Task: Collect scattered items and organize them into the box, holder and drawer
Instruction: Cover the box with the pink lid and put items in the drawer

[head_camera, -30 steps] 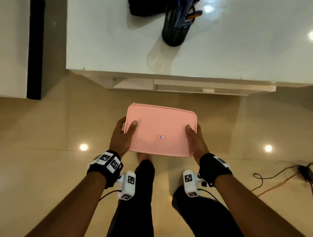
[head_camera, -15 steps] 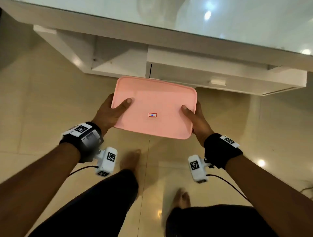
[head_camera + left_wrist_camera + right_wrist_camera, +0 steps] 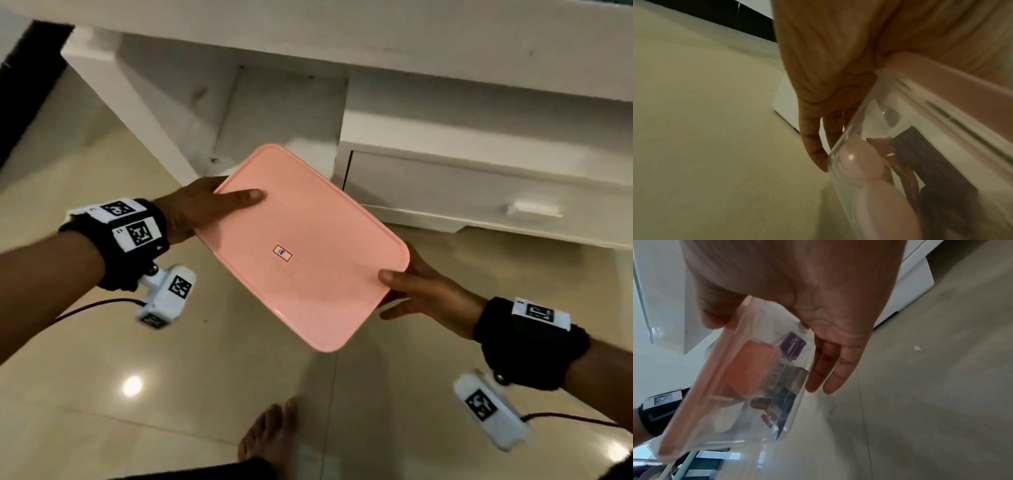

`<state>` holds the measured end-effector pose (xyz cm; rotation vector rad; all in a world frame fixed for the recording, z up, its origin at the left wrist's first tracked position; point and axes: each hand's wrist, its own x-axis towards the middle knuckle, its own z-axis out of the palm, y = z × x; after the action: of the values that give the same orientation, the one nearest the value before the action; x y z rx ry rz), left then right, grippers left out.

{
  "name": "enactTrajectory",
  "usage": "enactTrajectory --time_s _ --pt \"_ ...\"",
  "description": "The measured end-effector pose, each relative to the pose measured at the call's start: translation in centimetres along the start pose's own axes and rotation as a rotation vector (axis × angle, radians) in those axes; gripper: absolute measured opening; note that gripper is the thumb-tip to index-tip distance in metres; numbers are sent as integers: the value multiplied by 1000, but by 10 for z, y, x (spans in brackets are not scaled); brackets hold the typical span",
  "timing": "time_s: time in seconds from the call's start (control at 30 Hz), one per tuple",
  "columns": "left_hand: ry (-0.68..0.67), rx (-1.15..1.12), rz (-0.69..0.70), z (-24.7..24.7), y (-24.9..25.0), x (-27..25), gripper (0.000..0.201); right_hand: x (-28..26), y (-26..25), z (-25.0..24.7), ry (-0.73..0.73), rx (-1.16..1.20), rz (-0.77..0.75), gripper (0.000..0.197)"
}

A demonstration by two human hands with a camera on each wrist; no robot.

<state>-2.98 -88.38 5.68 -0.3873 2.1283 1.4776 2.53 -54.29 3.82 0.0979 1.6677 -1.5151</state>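
Holding a clear box (image 3: 308,246) w/ a pink lid, a person grips it at both short ends above a beige tile floor (image 3: 85,394). Left hand (image 3: 195,212) takes the far-left end: thumb flat on top of the lid, fingers stretched under the base. Right hand (image 3: 424,294) takes the near-right end the same way, thumb tip on the lid edge, fingers reaching underneath. The box sits turned at an angle, a small red-bordered label (image 3: 283,253) near the lid's centre. Thru the clear walls, wrist views show pale pink rounded items (image 3: 859,162), an orange block (image 3: 754,368) & a purple packet (image 3: 793,345). Just beyond the box, a white desk w/ a closed drawer (image 3: 479,192) on the far right. A bare foot (image 3: 270,435) shows near the bottom.
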Motion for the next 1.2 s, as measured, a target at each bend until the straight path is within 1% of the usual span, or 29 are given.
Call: enactTrajectory --time_s 0.03,0.13,0.17,0.2,0.27,0.3,0.37,0.4,0.43,0.47,0.5,0.57,0.63,0.67,0.7,0.77,0.8,0.87,0.93,0.97,1.0,1.07,1.1,1.13,1.17,1.2 --pt "-4 -8 8 2 -3 1 98 4 1 -6 0 -17 -13 82" --pt "-8 -41 0 13 -8 0 97 11 -1 -23 -1 -37 -15 102" --pt "-17 -44 -1 18 -8 -1 97 10 -3 -29 -13 -63 -14 104" --pt "-40 -50 -6 22 -7 -3 97 10 -5 -37 -20 -91 -11 102" --pt "-127 -81 -18 33 -2 -8 96 5 -10 -55 -20 -140 0 93" --pt "-169 -89 -31 42 2 -9 91 -1 -12 -67 -13 -163 11 93" --pt "-241 -117 -77 60 7 -17 73 -13 -14 -86 7 -234 51 93" --pt "-260 -130 -91 67 8 -19 71 -19 -17 -94 29 -291 57 85" --pt "-271 -129 -93 74 9 -21 74 -26 -20 -101 75 -365 36 73" --pt "-274 -120 -88 81 12 -23 77 -33 -22 -109 156 -473 -14 62" --pt "-270 -108 -83 87 13 -26 78 -38 -24 -117 259 -606 -87 55" --pt "-233 -87 -77 97 17 -27 77 -47 -24 -136 486 -857 -257 47" --pt "-197 -65 -68 102 22 -28 80 -52 -20 -157 678 -993 -385 41" --pt "-184 -52 -58 104 26 -28 82 -52 -16 -167 729 -1046 -390 42" --pt "-174 -35 -48 107 32 -28 85 -53 -10 -174 742 -1106 -340 47" --pt "-156 -22 -41 112 43 -29 93 -52 1 -181 679 -1211 -221 61" --pt "-157 -26 -33 115 49 -30 96 -54 6 -181 650 -1232 -198 68" --pt "-155 -54 -12 120 57 -32 99 -57 4 -174 641 -1215 -196 76" --pt "-168 -86 -8 122 64 -35 102 -62 -3 -167 616 -1160 -129 85" --pt "-192 -100 -7 125 69 -36 103 -67 -8 -165 610 -1151 -101 86" --pt "-221 -113 -6 126 72 -36 103 -69 -12 -164 591 -1166 -87 80" --pt "-285 -153 6 127 82 -36 99 -76 -19 -160 554 -1293 -48 58" --pt "-320 -180 19 128 89 -40 94 -81 -24 -156 536 -1336 -9 48" --pt "-351 -196 30 128 97 -44 88 -85 -27 -153 546 -1335 20 38" --pt "-375 -213 34 130 105 -47 83 -93 -32 -147 565 -1268 33 25" --pt "-401 -229 45 130 115 -49 81 -105 -41 -140 552 -1155 34 11"
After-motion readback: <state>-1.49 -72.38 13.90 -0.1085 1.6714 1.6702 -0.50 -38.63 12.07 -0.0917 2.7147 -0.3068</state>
